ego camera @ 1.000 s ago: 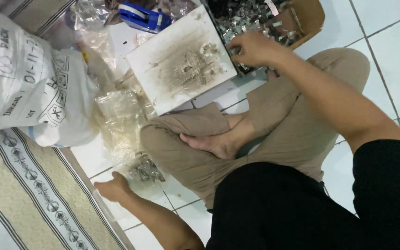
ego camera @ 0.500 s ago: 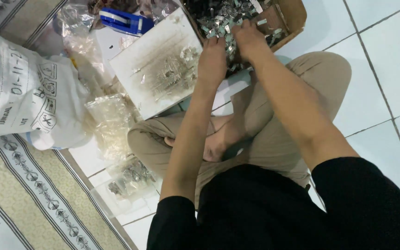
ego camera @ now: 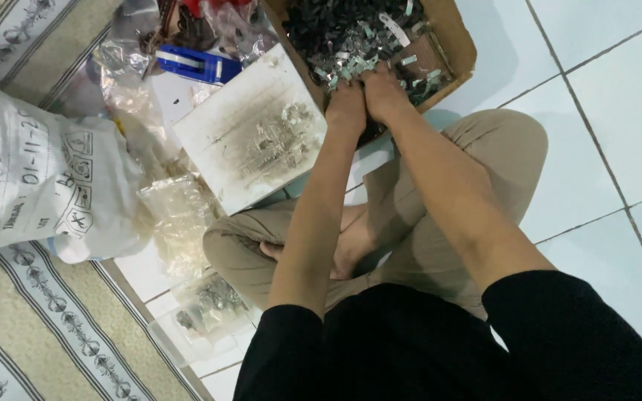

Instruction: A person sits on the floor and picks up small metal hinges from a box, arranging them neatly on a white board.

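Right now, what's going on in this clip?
A person sits cross-legged on a tiled floor with both hands in a cardboard box full of small metal pieces. The left hand and right hand are side by side, fingers dug into the pile. A dirty white board lies left of the box, with clear plastic bags and a white sack beyond it.
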